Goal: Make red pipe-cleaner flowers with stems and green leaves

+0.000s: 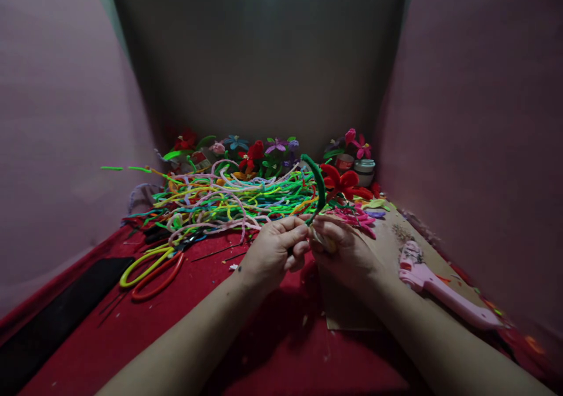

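My left hand [278,246] is closed, its thumb and index finger pinching the lower end of a curved dark green pipe cleaner leaf [321,188]. The leaf rises above my fingertips and bends to the left at its top. Up against the left one, my right hand [347,249] is closed too, with fingers curled round the base of the leaf and a small pale bit that I cannot make out. A red pipe cleaner flower [341,180] shows just behind the right hand; whether it is joined to the leaf is hidden.
Loose coloured pipe cleaners [246,196] are heaped beyond my hands. Finished flowers [250,156] and a jar [365,172] line the back. Scissors [156,273] and a black strip [65,308] lie left; a pink glue gun [448,296] and brown board [347,311] are right. Walls enclose the sides.
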Available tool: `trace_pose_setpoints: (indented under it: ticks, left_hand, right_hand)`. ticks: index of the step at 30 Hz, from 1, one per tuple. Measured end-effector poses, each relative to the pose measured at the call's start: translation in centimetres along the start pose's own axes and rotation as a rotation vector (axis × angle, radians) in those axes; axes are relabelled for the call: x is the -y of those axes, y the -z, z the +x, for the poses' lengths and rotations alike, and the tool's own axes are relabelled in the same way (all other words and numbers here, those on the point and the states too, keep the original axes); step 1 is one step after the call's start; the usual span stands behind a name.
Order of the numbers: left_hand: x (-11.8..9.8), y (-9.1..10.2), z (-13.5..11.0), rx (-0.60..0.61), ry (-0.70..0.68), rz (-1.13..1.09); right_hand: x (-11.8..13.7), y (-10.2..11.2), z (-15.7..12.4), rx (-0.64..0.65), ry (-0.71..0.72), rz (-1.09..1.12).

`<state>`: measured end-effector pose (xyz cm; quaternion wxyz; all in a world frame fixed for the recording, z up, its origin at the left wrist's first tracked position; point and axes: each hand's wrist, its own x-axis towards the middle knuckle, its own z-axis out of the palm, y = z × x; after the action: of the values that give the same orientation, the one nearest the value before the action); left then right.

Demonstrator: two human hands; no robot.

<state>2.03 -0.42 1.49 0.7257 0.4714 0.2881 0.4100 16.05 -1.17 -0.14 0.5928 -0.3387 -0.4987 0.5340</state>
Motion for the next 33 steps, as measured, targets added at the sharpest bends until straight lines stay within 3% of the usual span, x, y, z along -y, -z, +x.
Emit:
trace_pose_setpoints:
  ticks: [2, 6, 12, 15, 20, 23, 26, 29, 33]
  left_hand:
    - [0.1, 0.1, 0.0, 0.054, 0.008, -0.05]
    - [0.3, 0.4, 0.2, 0.112, 0.05, -0.109]
    - [0.2, 0.5, 0.3, 0.126, 0.076, -0.052]
    - [0.0, 0.2, 0.1, 0.019, -0.013, 0.192]
    - [0.7, -0.1, -0.4, -0.244, -0.412, 0.885]
    - [1.1, 0.1, -0.4, -0.295, -0.542, 1.084]
    - [0.9, 0.1, -0.3, -0.275, -0.466, 0.954]
    - [0.3, -0.3, -0.2, -0.219, -0.294, 0.692]
    - [-0.3, -0.4, -0.2, -0.144, -0.152, 0.437]
  right_hand:
    - [-0.7, 0.2, 0.3, 0.059, -0.135, 0.186]
    - [-1.6, 0.2, 0.7, 0.151, -0.238, 0.401]
    - [-1.1, -0.2, 0.6, 0.097, -0.187, 0.472]
    - [-1.0, -0.2, 0.5, 0.064, -0.159, 0.435]
    - [-1.1, -0.4, 0.2, -0.058, -0.151, 0.404]
    - [-0.5, -0.9, 0.0, -0.046, -0.132, 0.327]
    - [0.8, -1.6, -0.2, -0.02, -0.088, 0.202]
    - [2.2, -1.9, -0.4, 0.056, -0.068, 0.12]
    - [2.1, -1.3, -0.3, 0.146, -0.057, 0.065]
